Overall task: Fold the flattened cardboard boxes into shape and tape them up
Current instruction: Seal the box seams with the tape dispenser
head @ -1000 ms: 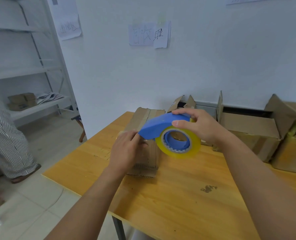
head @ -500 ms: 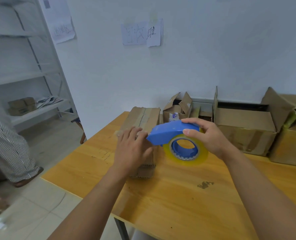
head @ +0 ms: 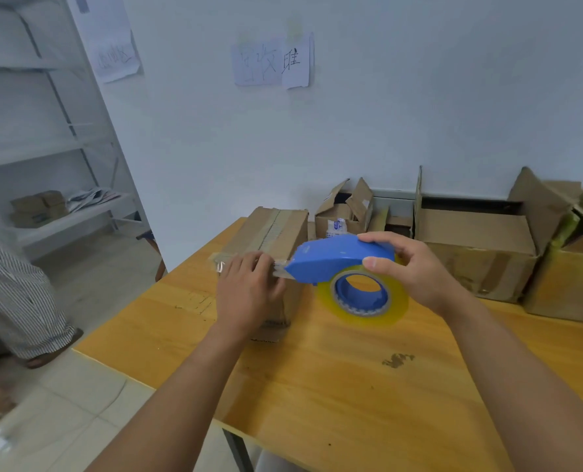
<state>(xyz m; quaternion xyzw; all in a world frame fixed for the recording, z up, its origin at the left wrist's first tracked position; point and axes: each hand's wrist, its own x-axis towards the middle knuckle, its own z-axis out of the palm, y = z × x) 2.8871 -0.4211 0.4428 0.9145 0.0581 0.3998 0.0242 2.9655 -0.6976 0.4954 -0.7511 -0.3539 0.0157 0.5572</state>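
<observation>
A closed cardboard box (head: 278, 229) with clear tape along its top seam stands on the wooden table (head: 351, 386). My left hand (head: 249, 287) lies on the box's near top edge. Its fingers are nearly straight and press a strip of clear tape (head: 218, 264) whose loose end sticks out to the left. That strip runs right into a blue tape dispenser (head: 338, 257), which carries a yellowish clear roll (head: 397, 308). My right hand (head: 416, 270) grips the dispenser from the right and holds it just above the table beside the box.
Open cardboard boxes line the wall: a small one (head: 334, 216), a large one (head: 474, 240) and another at the far right (head: 569, 281). A person in striped clothes (head: 14, 284) stands at the left by a white shelf (head: 62, 212).
My left hand went from pinching the tape end to lying flat on the box edge. The dispenser has moved right and the tape strip has grown longer. My view moved closer.
</observation>
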